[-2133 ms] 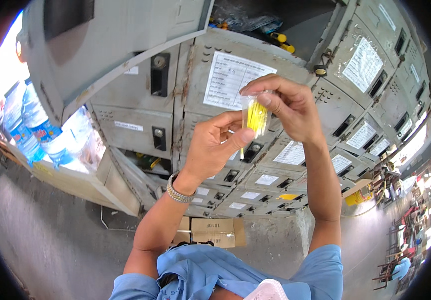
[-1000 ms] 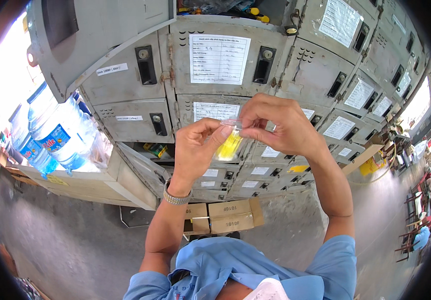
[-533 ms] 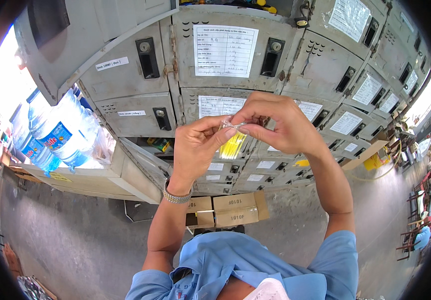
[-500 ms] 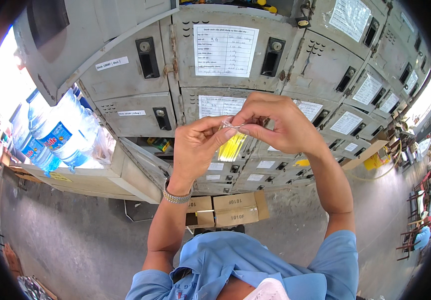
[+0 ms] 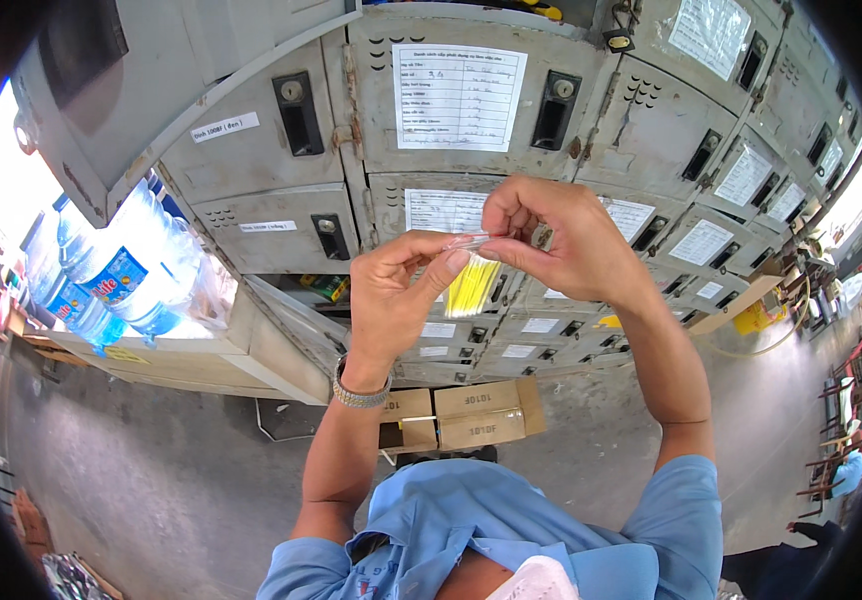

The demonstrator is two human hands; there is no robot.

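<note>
A small clear plastic bag of thin yellow pieces (image 5: 473, 283) hangs between both hands in front of grey metal lockers (image 5: 451, 150). My left hand (image 5: 396, 300) pinches the bag's top edge with thumb and forefinger; a metal watch sits on that wrist. From the other side my right hand (image 5: 556, 240) pinches the same top edge, fingers curled. The two hands almost touch at the bag's mouth.
An open locker door (image 5: 151, 90) juts out at upper left. Large water bottles (image 5: 111, 280) stand on a low shelf at left. A cardboard box (image 5: 461, 415) lies on the concrete floor below the hands. People sit on chairs at far right (image 5: 841, 450).
The hands and the bag have dropped from high against the lockers to chest height. Both hands now pinch the bag's top edge close together.
</note>
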